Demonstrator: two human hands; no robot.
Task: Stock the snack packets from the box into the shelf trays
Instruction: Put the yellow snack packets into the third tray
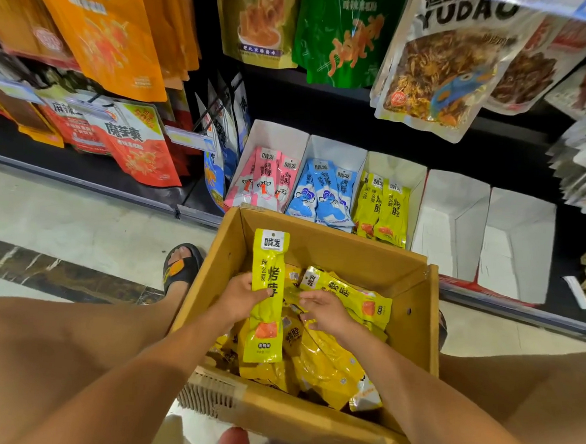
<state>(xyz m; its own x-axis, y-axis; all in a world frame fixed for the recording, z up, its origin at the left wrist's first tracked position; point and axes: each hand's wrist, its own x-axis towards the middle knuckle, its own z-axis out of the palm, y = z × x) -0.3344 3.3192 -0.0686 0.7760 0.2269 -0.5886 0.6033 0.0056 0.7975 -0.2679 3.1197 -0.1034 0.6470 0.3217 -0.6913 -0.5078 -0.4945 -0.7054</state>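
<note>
Yellow snack packets [324, 364] lie heaped in the open cardboard box [412, 318] between your knees. Your left hand [242, 297] has its fingers and thumb wrapped around the middle of one long yellow packet [267, 295], which stands nearly upright above the heap, its white label end pointing toward the shelf. Your right hand [327, 311] reaches down into the pile just beside it, fingers curled among the packets; whether they actually pinch one you cannot tell from this angle. Another yellow packet [347, 293] lies tilted across the heap just beyond that hand.

Past the box's far wall, white shelf trays stand side by side on the bottom shelf. From left to right, the pink tray [276, 135] holds pink packets [265, 180], the next tray [337, 152] holds blue packets [324, 193], and the third tray [397, 168] holds a few yellow packets [385, 207] matching the one in your grip. Two empty white trays [483, 233] sit to the right of these.

Large hanging snack bags [445, 59] in orange, green and silver fill the racks above. Your sandalled foot [181, 264] rests on the pale tiled floor [79, 215] left of the box.
</note>
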